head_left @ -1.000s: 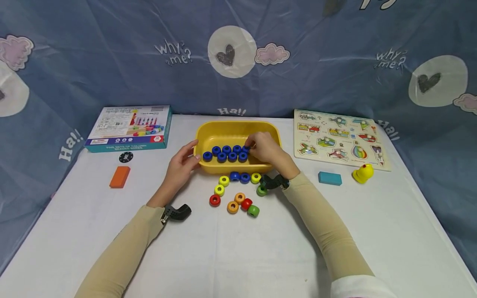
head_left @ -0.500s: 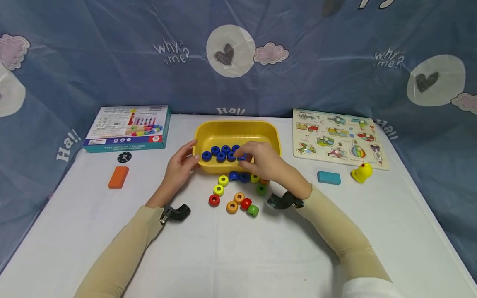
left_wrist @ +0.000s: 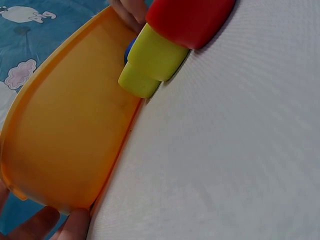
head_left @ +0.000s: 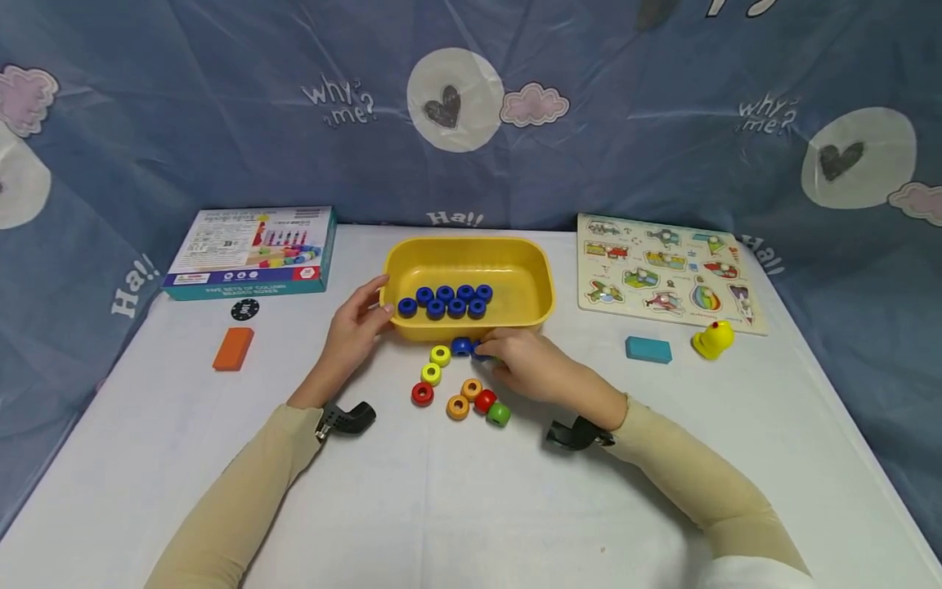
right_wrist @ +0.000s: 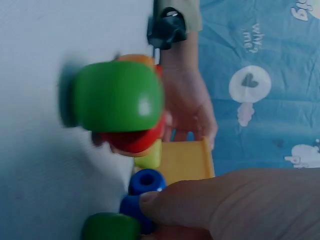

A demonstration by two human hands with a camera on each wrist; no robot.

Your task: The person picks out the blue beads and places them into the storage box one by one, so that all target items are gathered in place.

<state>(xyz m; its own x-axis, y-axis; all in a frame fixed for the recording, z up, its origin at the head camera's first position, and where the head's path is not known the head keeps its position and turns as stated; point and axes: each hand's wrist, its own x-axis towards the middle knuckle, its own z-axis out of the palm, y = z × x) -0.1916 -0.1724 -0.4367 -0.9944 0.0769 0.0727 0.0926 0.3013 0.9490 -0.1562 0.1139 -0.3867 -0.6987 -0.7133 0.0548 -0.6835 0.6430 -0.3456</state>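
Observation:
My left hand holds the left end of the yellow tray, thumb at its rim; the left wrist view shows fingertips against the tray's end wall. Several blue beads stand in two rows inside, holes facing up. In front of the tray, my right hand pinches a blue bead on the table, with the thumb visible on it in the right wrist view. Another blue bead lies beside it on its side. The right hand hides the beads under it; a green one shows in the right wrist view.
Two yellow beads, a red bead, two orange beads, another red bead and a green bead lie nearby. Farther out are a box, black disc, orange block, puzzle board, blue block and yellow duck.
My right hand has let go of a blue bead at the right end of the back row, come out of the tray toward me, and taken hold of a blue bead in front. The left hand stays put.

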